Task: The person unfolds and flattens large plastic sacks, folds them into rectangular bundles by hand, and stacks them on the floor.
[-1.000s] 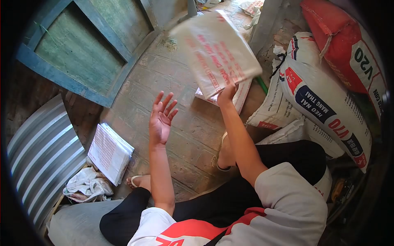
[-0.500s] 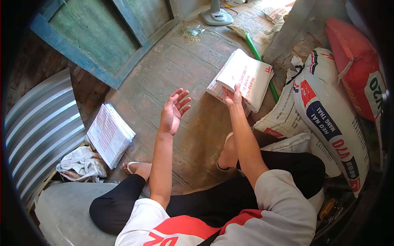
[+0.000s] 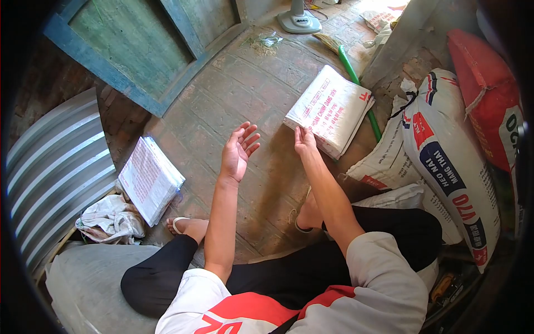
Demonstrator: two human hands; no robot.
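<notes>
My left hand (image 3: 238,153) hangs above the brick floor, palm up, its fingers loosely apart and nothing in them. At the near-left edge of a stack of folded white sacks (image 3: 334,108), my right hand (image 3: 305,141) has its fingers closed on the edge of a folded sack. Red print covers the top sack, which lies flat on the stack. How many layers my right fingers hold is hidden. Another pile of folded printed sacks (image 3: 150,181) leans at my left, beyond my left foot.
Full feed sacks (image 3: 445,167) and a red sack (image 3: 484,100) stand at my right. A green-handled broom (image 3: 349,64) lies behind the stack. Corrugated metal (image 3: 61,172) and a crumpled cloth sack (image 3: 111,220) are at left. A blue-framed door (image 3: 133,50) and fan base (image 3: 299,22) are farther off.
The top sack's near edge, raised and curled before, now lies flat on the stack. My right hand has drawn slightly left and back to the edge. My left hand stays nearly still.
</notes>
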